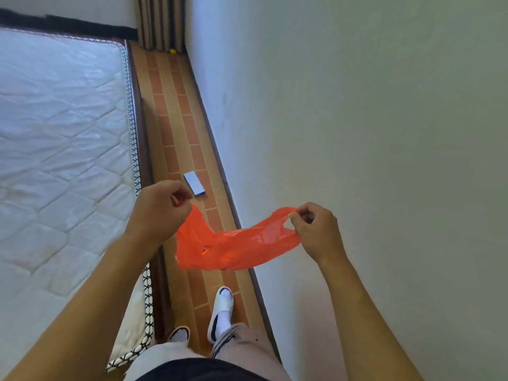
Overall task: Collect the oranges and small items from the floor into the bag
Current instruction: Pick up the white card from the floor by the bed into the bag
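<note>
Hidden, cropped and unclear parts

The bag [236, 243] hides a stretch of floor [176, 127] behind it, and its contents cannot be made out (only a small bright spot shows through the plastic). The left hand [160, 207] covers the bag end it pinches. A tiny yellow thing [172, 51] by the curtain [160, 22] is too small to identify. The mattress [60, 138] is cut off at the left edge, both forearms at the bottom edge, and the left foot [180, 334] is mostly hidden.
</note>
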Tool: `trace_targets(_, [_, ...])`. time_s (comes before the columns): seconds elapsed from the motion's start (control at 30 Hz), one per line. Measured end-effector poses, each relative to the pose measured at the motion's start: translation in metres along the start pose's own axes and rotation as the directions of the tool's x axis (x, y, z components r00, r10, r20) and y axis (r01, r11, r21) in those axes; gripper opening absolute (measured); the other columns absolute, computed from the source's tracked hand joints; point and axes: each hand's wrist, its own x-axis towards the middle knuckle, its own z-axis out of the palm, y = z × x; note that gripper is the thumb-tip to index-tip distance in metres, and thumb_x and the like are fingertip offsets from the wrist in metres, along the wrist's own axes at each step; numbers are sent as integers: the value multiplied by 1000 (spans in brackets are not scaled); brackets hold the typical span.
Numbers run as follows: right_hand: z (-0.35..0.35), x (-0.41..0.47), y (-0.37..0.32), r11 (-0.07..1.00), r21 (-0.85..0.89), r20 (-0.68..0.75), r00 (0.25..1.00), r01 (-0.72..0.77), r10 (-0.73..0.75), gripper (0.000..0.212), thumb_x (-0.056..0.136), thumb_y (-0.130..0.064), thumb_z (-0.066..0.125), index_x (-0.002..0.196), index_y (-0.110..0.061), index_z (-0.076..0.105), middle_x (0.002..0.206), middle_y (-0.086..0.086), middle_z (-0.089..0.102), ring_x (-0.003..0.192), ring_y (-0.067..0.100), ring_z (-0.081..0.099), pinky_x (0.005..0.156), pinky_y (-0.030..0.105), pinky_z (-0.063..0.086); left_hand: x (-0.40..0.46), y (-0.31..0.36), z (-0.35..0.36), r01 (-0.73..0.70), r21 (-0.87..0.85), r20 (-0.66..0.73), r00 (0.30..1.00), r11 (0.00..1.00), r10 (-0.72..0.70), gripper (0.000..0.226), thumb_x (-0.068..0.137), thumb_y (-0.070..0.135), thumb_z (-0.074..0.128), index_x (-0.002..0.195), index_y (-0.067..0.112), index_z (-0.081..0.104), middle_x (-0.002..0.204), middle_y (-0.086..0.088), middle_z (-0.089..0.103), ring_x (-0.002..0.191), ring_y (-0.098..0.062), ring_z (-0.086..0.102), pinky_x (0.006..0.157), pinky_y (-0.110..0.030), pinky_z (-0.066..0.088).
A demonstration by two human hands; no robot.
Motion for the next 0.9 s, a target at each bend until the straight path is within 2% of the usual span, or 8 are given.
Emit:
trace_targets(0.17, [19, 58, -13, 995, -15, 119, 988, 98, -96, 9, 97, -23, 67, 92, -18, 71, 80, -4, 69, 74, 10, 65, 61, 14, 42, 15, -9, 1, 103, 27, -79, 992, 994, -100, 18, 80, 8, 75, 84, 26, 75, 77, 12, 70, 69, -4, 64, 69, -28, 53])
trace_targets(0.33, [31, 115, -17, 985, 26, 186, 967, 172, -174, 9, 98, -23, 65, 94, -19, 72, 84, -4, 71, 79, 9, 67, 65, 16, 48, 29, -9, 7, 180, 83, -185, 969, 980, -163, 19, 80, 6, 75, 81, 25, 75, 77, 10, 70, 67, -1, 63, 66, -15, 43])
trace_targets(0.43, [43, 143, -22, 981, 58, 212, 959, 182, -191, 9, 96, -21, 65, 92, -18, 72, 81, -5, 71, 77, 11, 68, 66, 21, 51, 36, -9, 6, 199, 123, -186, 967, 972, -174, 21, 80, 6, 75, 81, 27, 73, 77, 13, 69, 65, 0, 61, 65, -13, 42])
trace_targets(0.57, [64, 171, -32, 978, 82, 231, 951, 194, -208, 10, 96, -20, 65, 90, -17, 73, 81, -3, 71, 77, 13, 68, 65, 22, 49, 44, -13, 2, 256, 122, -207, 952, 959, -228, 21, 81, 6, 74, 79, 27, 73, 75, 15, 69, 69, 1, 62, 65, -14, 44])
trace_targets(0.73, [90, 198, -40, 976, 50, 252, 943, 212, -218, 11, 98, -21, 64, 96, -15, 73, 85, 0, 71, 80, 14, 68, 69, 22, 51, 62, -35, 2, 289, 111, -219, 940, 951, -261, 19, 81, 6, 73, 81, 26, 74, 77, 14, 70, 66, -3, 63, 68, -26, 55])
trace_targets(0.9, [114, 219, -41, 981, 3, 303, 934, 196, -187, 10, 97, -20, 65, 94, -15, 73, 83, -1, 72, 79, 15, 69, 65, 22, 48, 76, -64, 6, 315, 100, -215, 933, 944, -288, 19, 80, 6, 73, 81, 24, 74, 77, 14, 69, 66, -2, 63, 66, -17, 48])
